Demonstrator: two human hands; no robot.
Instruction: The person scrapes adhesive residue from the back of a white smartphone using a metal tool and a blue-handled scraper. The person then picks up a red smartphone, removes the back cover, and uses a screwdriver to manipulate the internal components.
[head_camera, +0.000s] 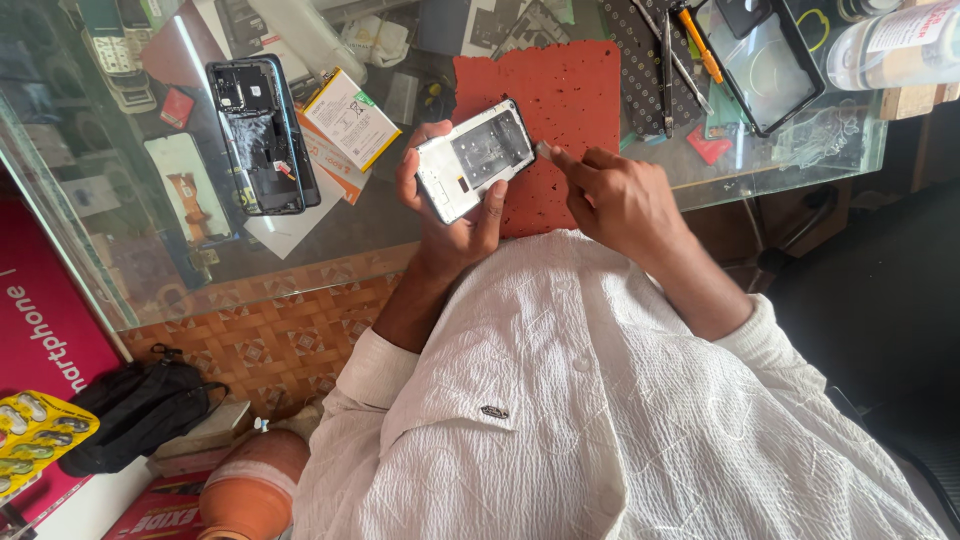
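My left hand (452, 215) grips a white phone frame (475, 158), its open back facing up, over the near edge of a red work mat (570, 90). My right hand (612, 195) is closed around a small tool whose grey tip (543, 150) touches the frame's right edge. Both hands are above my lap, close to the glass counter.
On the glass counter (350, 230) lie an opened black phone (262, 135), a white battery pack (350, 117), tweezers (667, 70), an orange-handled tool (700, 45), a black-rimmed screen panel (765, 60) and a clear bottle (890, 45). A black bag (140, 405) sits on the floor at left.
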